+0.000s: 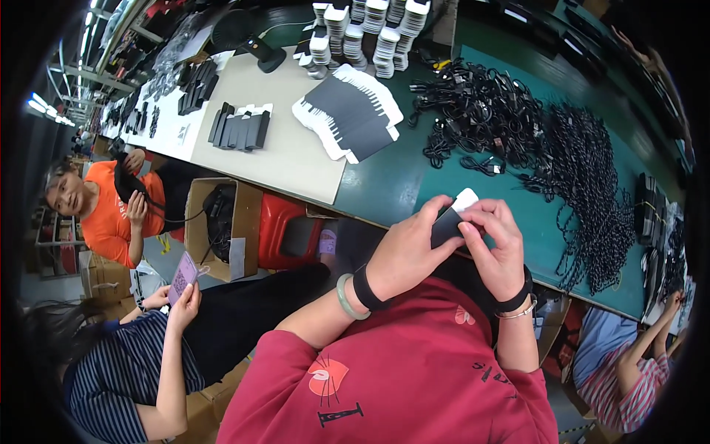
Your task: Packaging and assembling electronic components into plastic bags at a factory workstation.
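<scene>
Close to my body at the table's front edge, both hands are closed on a small dark folding box (pixel 446 226) with a white end flap. My left hand (pixel 403 248) grips its dark body between thumb and fingers. My right hand (pixel 497 240) pinches near the white flap, and its fingertips hide part of that end. Beyond them on the table lies a fanned spread of flat dark cartons (pixel 347 103) with white tabs. To its left stand several made-up dark boxes (pixel 240 127) in a row.
Black cables (pixel 484 103) lie heaped at the back right, beside a mass of twisted cords (pixel 592 192). Stacked flat cartons (pixel 355 44) and a small black fan (pixel 259 52) stand at the back. Left are a red stool (pixel 285 229), a cardboard box (pixel 248 229) and two people; another person sits right.
</scene>
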A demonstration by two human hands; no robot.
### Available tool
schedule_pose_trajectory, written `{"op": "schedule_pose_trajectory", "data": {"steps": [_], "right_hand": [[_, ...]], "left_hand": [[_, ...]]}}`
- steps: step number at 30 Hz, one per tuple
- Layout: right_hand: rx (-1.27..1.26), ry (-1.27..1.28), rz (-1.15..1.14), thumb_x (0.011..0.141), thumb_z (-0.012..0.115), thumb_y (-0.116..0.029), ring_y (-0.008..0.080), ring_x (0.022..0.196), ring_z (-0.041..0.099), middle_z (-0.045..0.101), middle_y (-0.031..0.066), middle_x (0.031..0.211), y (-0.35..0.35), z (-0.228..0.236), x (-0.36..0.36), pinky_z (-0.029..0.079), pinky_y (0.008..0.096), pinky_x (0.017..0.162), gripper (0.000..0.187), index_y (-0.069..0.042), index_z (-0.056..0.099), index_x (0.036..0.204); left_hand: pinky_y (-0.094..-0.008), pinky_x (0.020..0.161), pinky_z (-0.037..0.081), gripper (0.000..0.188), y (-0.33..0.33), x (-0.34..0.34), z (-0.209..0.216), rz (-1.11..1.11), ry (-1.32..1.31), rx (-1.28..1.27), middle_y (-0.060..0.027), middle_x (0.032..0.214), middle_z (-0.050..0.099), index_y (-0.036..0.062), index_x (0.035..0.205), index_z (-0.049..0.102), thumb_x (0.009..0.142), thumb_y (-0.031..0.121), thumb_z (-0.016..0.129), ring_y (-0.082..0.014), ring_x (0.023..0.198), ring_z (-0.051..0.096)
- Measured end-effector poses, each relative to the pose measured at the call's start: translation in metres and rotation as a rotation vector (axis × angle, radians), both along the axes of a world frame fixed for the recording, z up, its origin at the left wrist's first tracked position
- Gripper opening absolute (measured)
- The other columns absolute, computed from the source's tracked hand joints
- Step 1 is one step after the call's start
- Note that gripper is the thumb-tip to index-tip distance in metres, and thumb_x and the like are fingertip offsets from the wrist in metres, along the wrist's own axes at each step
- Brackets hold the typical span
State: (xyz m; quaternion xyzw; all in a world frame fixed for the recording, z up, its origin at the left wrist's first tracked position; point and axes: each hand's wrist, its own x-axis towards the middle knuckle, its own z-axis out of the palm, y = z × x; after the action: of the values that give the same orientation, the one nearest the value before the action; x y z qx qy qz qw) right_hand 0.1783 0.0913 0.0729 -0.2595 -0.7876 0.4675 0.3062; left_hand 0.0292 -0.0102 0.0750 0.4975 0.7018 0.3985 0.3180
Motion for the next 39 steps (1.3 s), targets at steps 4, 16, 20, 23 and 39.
{"op": "schedule_pose_trajectory", "data": {"steps": [4,16,20,23,39], "right_hand": [[0.013,-0.001,0.017,0.089,0.069,0.000,0.0148,0.082,0.061,0.060,0.0100,0.103,-0.001,-0.003,-0.001,0.053,0.0254,0.067,0.016,0.000,0.069,0.105],[-0.120,-0.026,-0.033,0.089,0.067,0.002,0.0124,0.081,0.057,0.061,0.0065,0.101,-0.012,-0.011,-0.002,0.047,0.0232,0.069,0.017,0.000,0.068,0.105],[-0.112,-0.039,-0.043,0.089,0.067,0.002,0.0120,0.082,0.058,0.061,0.0063,0.102,-0.012,-0.015,0.001,0.048,0.0224,0.069,0.017,0.000,0.068,0.106],[-0.084,-0.014,-0.055,0.089,0.068,0.003,0.0094,0.075,0.056,0.059,0.0060,0.101,-0.011,-0.017,0.003,0.047,0.0221,0.064,0.019,0.000,0.069,0.107],[-0.221,0.008,-0.042,0.092,0.064,0.002,0.0113,0.091,0.059,0.058,0.0074,0.112,-0.011,-0.018,0.006,0.051,0.0224,0.076,0.022,-0.001,0.069,0.113]], "left_hand": [[-0.0426,0.080,0.054,0.056,-0.001,-0.008,0.004,-0.027,0.025,-0.062,-0.0235,0.113,0.065,0.0015,0.132,0.044,0.089,0.023,0.073,-0.0405,0.098,0.067],[-0.0449,0.074,0.054,0.049,-0.003,-0.027,0.000,-0.164,0.371,0.144,-0.0186,0.105,0.058,0.0032,0.123,0.050,0.086,0.024,0.074,-0.0388,0.088,0.064],[-0.0446,0.076,0.053,0.047,-0.003,-0.025,0.000,-0.168,0.347,0.130,-0.0192,0.106,0.058,0.0020,0.123,0.052,0.086,0.024,0.073,-0.0390,0.091,0.064],[-0.0440,0.081,0.053,0.048,-0.004,-0.019,-0.003,-0.157,0.257,0.064,-0.0209,0.115,0.060,0.0000,0.123,0.052,0.087,0.023,0.073,-0.0407,0.098,0.063],[-0.0416,0.097,0.049,0.063,-0.007,-0.002,-0.012,-0.090,0.029,0.069,-0.0243,0.131,0.055,-0.0025,0.140,0.040,0.089,0.017,0.071,-0.0404,0.118,0.057]]}}
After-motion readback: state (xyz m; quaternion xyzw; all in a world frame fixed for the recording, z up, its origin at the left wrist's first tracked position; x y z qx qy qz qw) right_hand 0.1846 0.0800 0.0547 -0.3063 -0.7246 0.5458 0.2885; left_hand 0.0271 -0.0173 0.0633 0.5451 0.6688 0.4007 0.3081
